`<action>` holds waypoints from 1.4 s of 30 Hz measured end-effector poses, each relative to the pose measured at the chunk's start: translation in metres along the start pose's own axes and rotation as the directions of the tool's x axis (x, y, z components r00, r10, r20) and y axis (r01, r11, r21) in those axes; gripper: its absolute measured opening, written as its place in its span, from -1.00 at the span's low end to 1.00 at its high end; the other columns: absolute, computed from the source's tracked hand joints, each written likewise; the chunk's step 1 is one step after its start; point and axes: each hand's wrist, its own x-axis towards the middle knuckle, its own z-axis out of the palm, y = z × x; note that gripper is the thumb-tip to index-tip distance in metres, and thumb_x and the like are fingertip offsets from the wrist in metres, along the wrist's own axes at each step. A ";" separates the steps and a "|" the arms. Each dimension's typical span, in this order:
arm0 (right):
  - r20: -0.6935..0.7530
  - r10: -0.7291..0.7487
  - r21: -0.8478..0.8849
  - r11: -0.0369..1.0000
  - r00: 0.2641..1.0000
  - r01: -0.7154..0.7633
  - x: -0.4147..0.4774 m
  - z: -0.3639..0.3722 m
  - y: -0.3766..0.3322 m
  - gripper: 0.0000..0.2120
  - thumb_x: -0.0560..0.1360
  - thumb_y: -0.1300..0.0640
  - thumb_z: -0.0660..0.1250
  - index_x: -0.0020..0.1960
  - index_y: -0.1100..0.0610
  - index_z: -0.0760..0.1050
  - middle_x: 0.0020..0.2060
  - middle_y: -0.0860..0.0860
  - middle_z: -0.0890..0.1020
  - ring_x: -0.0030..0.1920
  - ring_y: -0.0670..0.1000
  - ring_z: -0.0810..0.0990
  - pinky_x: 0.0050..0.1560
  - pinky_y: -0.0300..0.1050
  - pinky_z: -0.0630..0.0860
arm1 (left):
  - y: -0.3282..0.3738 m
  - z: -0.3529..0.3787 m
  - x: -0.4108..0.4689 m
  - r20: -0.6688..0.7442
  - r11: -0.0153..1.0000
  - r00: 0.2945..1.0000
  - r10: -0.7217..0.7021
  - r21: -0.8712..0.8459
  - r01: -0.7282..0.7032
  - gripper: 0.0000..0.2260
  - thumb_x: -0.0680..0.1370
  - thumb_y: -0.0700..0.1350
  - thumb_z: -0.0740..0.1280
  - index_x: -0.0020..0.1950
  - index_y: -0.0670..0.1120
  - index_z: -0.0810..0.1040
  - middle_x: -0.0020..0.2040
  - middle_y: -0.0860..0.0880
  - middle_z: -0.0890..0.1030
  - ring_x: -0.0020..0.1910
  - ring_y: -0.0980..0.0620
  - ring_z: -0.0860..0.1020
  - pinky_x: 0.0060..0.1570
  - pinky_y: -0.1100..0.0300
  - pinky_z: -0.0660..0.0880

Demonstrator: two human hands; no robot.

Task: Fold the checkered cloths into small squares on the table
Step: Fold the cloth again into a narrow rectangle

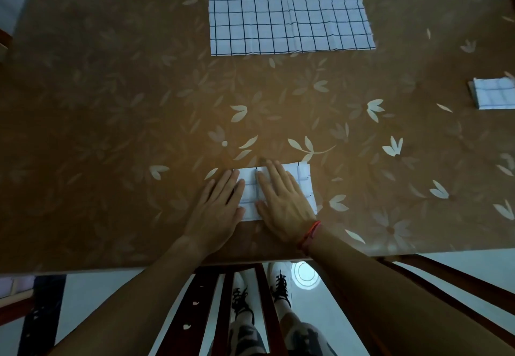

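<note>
Near the lower centre of the frame, a folded checkered cloth lies flat on the brown leaf-patterned tabletop, close to its near edge. Both hands rest palm-down on it. The left hand covers the cloth's left end, its fingers straight and held close together. The right hand lies across the middle, fingers slightly spread and flat, thumb out to the left; neither hand pinches anything. A red string bracelet circles the right wrist. At the top centre a larger checkered cloth lies open and flat. At the right edge sits a small folded square, partly cut off. Below the tabletop, chair slats and laced shoes show.
</note>
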 end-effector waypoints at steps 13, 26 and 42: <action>0.103 -0.003 -0.126 0.992 0.995 0.016 0.006 0.024 0.002 -0.30 0.59 -0.24 -0.04 0.55 0.21 0.09 0.53 0.25 0.09 0.54 0.21 0.04 0.52 0.13 0.03 | -0.007 0.005 -0.001 0.033 0.996 0.998 0.050 0.079 -0.052 -0.46 0.66 0.04 -0.10 0.54 -0.26 0.09 0.56 -0.23 0.09 0.56 -0.14 0.04 0.48 -0.12 0.11; 0.153 0.093 -0.254 0.966 0.984 -0.051 -0.029 0.000 0.067 -0.20 0.57 -0.34 -0.13 0.56 0.25 0.02 0.55 0.19 0.05 0.56 0.14 0.00 0.53 0.16 0.03 | -0.003 0.000 0.001 0.080 0.998 0.997 0.000 0.064 -0.005 -0.44 0.64 0.08 -0.08 0.55 -0.25 0.11 0.56 -0.20 0.09 0.56 -0.11 0.03 0.48 -0.08 0.13; 0.024 0.079 -0.110 0.991 0.997 -0.076 -0.010 -0.037 0.077 -0.46 0.57 -0.10 0.13 0.42 0.20 0.30 0.44 0.12 0.30 0.41 0.14 0.30 0.43 0.14 0.27 | 0.009 -0.012 0.007 0.106 0.996 0.991 -0.086 -0.005 0.087 -0.41 0.55 0.08 0.02 0.51 -0.21 0.25 0.53 -0.16 0.22 0.53 -0.09 0.15 0.46 -0.04 0.06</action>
